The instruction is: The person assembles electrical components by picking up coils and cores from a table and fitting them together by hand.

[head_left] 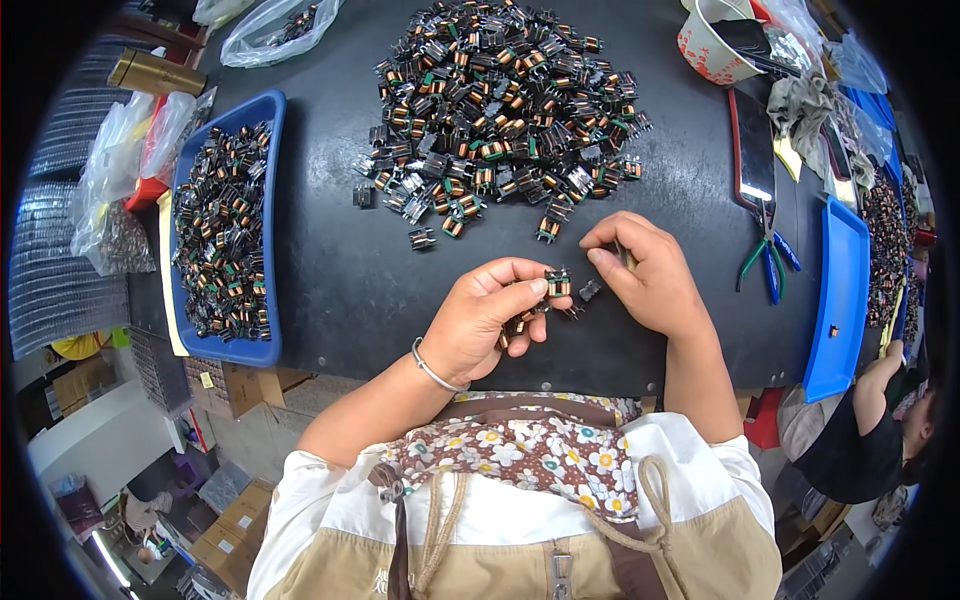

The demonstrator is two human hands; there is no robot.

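My left hand [478, 312] pinches a small copper-wound coil [558, 284] with a black body and metal pins between thumb and forefinger. More such coils [517, 325] sit under its curled fingers, partly hidden. Just to the right, my right hand [645, 272] is closed, thumb and forefinger bent toward each other; what they hold, if anything, I cannot make out. A loose dark piece [590, 290] shows between the two hands, above the black tabletop. Beyond them rises a big heap of the same coils [500, 110], with a few strays [422, 239] at its near edge.
On the left a blue tray [277, 220] is filled with coils. Pliers [770, 262] and a flat dark device with a red edge [752, 150] lie to the right, near another blue tray [850, 290]. A patterned tub [712, 55] stands far right. Another person [880, 430] works at the right.
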